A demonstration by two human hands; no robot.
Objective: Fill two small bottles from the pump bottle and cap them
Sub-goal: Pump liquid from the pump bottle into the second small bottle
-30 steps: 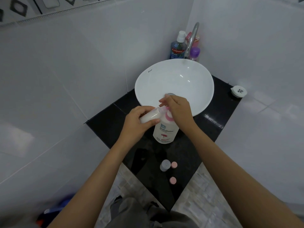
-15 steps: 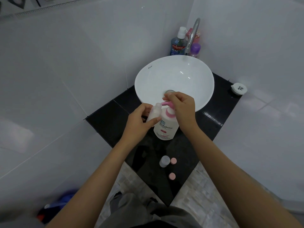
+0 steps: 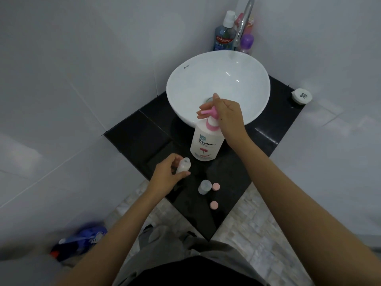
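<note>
1. Where two pale tiled walls meet in a corner, a black polished counter [image 3: 144, 141] juts out as a diamond, and a white bowl basin [image 3: 218, 87] sits on its far part under a curved chrome tap [image 3: 243, 21].
2. Behind the basin, far beyond both hands, stand a blue Colgate Plax mouthwash bottle [image 3: 223, 36] and a purple-capped bottle [image 3: 246, 41]; a pink item between them is mostly hidden by the tap.
3. On the counter's right corner lies a small white round container [image 3: 301, 96]; its marking is too small to read.
4. The right hand [image 3: 226, 116] rests on the pink pump head of the white Shokubutsu pump bottle [image 3: 206, 143], fingers loosely curled over the nozzle; whether they press it down cannot be told.
5. The pump bottle stands upright just below that hand, against the basin's near edge.
6. The left hand [image 3: 167, 174] grips a small uncapped bottle [image 3: 183, 165] with whitish contents, thumb and fingers curled round its body, mouth tilted toward the pump bottle but apart from it.
7. Just right of the left thumb tip stands a second small bottle [image 3: 204, 187], clear and uncapped, with a pink cap [image 3: 215, 187] touching or just beside it.
8. Another pink cap [image 3: 213, 205] lies nearer the body.
9. At lower left a blurred blue object [image 3: 82, 238] lies on the floor, unidentifiable; pale mosaic floor tiles show beneath the counter.
</note>
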